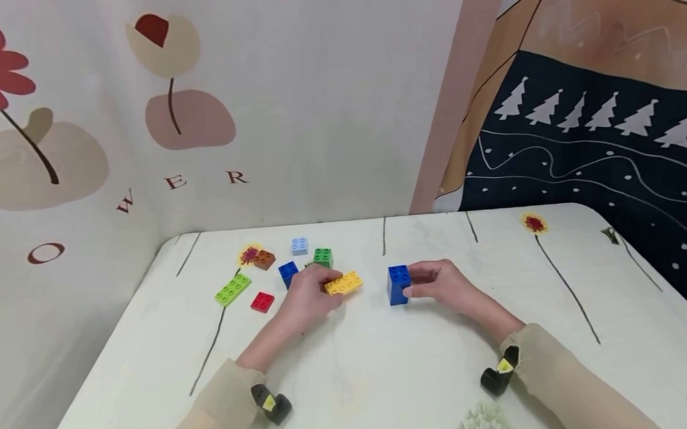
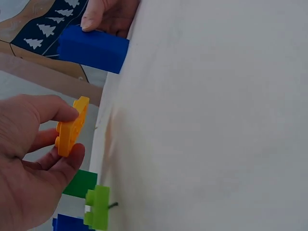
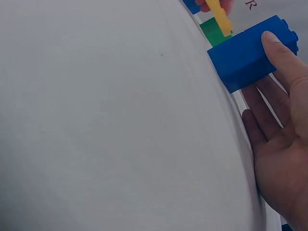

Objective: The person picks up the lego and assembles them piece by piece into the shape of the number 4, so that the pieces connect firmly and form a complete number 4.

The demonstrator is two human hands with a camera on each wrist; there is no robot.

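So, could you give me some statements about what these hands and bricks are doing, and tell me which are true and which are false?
1. The left hand pinches the yellow brick. True.
2. The right hand holds nothing. False: it grips the tall blue block.
3. Neither hand touches the red brick. True.
4. The lime green brick sits on top of the red brick. False: the two lie apart on the table.
5. The light blue brick lies farther from the person than the red brick. True.
6. The yellow brick touches the tall blue block. False: there is a gap between them.
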